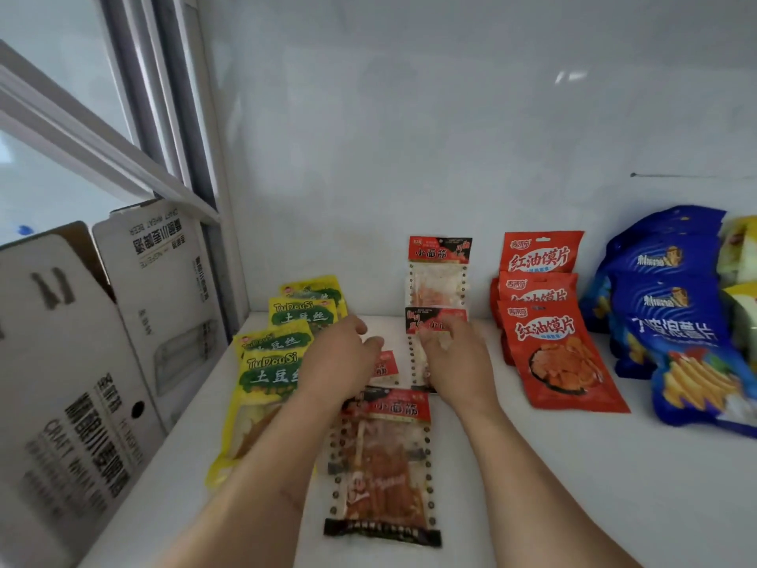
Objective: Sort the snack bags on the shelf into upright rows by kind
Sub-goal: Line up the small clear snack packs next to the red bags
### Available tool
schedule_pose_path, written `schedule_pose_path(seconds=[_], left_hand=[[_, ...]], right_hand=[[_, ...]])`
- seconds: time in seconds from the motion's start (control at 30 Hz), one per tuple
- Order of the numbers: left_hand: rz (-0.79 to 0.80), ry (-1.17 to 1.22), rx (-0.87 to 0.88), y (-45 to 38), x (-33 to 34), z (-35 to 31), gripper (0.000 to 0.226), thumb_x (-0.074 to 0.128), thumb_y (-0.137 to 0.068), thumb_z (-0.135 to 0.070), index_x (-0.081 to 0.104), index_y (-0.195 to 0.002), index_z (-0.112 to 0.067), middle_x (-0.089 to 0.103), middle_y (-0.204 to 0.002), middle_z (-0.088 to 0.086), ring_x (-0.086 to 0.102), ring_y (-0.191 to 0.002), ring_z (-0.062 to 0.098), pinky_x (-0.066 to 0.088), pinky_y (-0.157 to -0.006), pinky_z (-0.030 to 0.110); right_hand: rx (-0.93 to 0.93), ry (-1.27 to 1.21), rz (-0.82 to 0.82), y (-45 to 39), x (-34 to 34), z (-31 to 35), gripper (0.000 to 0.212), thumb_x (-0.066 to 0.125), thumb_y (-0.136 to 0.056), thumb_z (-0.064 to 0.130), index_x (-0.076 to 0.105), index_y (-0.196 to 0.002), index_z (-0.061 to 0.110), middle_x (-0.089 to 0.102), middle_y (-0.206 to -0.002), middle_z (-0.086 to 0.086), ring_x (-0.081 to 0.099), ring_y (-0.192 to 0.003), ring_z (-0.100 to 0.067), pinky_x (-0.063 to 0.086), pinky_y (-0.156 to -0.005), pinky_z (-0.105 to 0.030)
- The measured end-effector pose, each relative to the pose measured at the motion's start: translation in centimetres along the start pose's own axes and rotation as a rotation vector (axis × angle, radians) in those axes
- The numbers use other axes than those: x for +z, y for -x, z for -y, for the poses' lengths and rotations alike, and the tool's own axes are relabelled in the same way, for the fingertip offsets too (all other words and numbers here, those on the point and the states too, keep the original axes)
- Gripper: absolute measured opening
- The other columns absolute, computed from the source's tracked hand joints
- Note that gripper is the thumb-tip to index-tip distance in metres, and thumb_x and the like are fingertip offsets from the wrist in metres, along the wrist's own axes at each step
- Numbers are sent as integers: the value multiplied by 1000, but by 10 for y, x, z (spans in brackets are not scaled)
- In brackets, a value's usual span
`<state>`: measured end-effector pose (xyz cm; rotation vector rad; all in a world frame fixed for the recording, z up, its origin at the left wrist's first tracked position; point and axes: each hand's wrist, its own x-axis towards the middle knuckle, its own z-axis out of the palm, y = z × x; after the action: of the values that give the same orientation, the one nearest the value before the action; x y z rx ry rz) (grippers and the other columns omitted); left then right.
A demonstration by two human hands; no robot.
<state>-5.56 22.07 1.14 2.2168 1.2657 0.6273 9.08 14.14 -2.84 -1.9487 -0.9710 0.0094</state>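
Clear gluten-strip bags with red headers sit mid-shelf. One stands against the back wall (438,268), and a large one lies flat at the front (385,457). My right hand (454,362) grips a third gluten bag (434,321) near its top and partly hides it. My left hand (344,358) hovers with loosely bent fingers over the left side of a small gluten bag (387,366) lying flat. Yellow potato-shred bags (278,375) overlap in a leaning row at the left. Red bags (557,354) lean in a row at the right.
Blue chip bags (676,305) are piled at the far right, with yellow-green packs (741,248) behind them. An open cardboard beer box (82,362) stands left of the white shelf (573,485). The shelf's white back wall is close behind the bags.
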Motion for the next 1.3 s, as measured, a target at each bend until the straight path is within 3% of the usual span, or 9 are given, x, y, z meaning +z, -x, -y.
schedule_pose_path(seconds=[0.1, 0.27, 0.47, 0.6, 0.77, 0.9, 1.0, 1.1, 1.3], left_hand=[[-4, -36, 0, 26, -9, 8, 44, 54, -100, -44, 56, -136, -19, 64, -133, 4, 62, -115, 26, 52, -94, 36], [-20, -255, 14, 72, -10, 18, 53, 45, -100, -57, 51, -139, -21, 59, -135, 4, 60, -119, 26, 53, -94, 41], [-6, -440, -64, 106, 4, 14, 80, 37, -91, -77, 39, -147, -20, 50, -145, 4, 52, -130, 28, 48, -96, 39], [-75, -433, -92, 114, 8, 13, 75, 41, -94, -71, 40, -148, -19, 51, -143, 4, 53, -129, 26, 49, -93, 36], [-62, -217, -144, 126, 12, 14, 65, 52, -96, -58, 42, -144, -15, 55, -139, 10, 56, -123, 31, 48, -92, 38], [-98, -111, -122, 138, 21, 19, 57, 58, -98, -46, 43, -145, -18, 50, -143, 5, 53, -126, 28, 46, -100, 39], [-135, -63, -133, 139, 24, 21, 62, 60, -95, -50, 45, -146, -19, 52, -143, 3, 53, -128, 26, 46, -104, 40], [-185, -137, -119, 139, 24, 19, 70, 59, -92, -58, 39, -148, -21, 52, -144, 4, 50, -131, 28, 44, -106, 42], [-232, -381, -192, 140, 24, 14, 82, 41, -88, -79, 37, -145, -19, 66, -132, 3, 57, -126, 28, 48, -101, 43]], right_hand=[[-3, 56, 130, 14, -4, 10, 39, 50, -101, 44, 63, -127, 19, 68, -122, 2, 61, -109, -14, 47, -89, -29], [39, 209, 226, 25, -5, 13, 50, 42, -99, 57, 65, -122, 20, 70, -120, 0, 62, -113, -21, 46, -87, -32], [42, 247, 323, 37, -6, 19, 65, 38, -98, 64, 60, -135, 16, 61, -138, -6, 46, -137, -27, 39, -106, -38], [31, 121, 354, 47, -9, 23, 57, 43, -100, 56, 58, -135, 14, 60, -138, -5, 54, -128, -23, 37, -90, -27], [114, -36, 388, 52, -13, 21, 55, 51, -99, 51, 55, -138, 12, 58, -141, -6, 52, -131, -25, 39, -102, -31], [338, -353, 457, 48, -15, 24, 50, 63, -93, 49, 65, -121, 8, 71, -120, -9, 69, -104, -27, 53, -95, -38], [445, -449, 545, 48, -16, 28, 49, 77, -79, 50, 71, -108, 11, 77, -105, -8, 73, -95, -27, 55, -95, -44], [440, -474, 587, 51, -21, 32, 23, 75, -87, 37, 72, -87, 14, 78, -85, -7, 75, -86, -29, 56, -95, -49], [462, -681, 556, 51, -39, 27, 20, 62, -98, 30, 67, -90, 12, 78, -79, -7, 74, -79, -27, 57, -85, -42]])
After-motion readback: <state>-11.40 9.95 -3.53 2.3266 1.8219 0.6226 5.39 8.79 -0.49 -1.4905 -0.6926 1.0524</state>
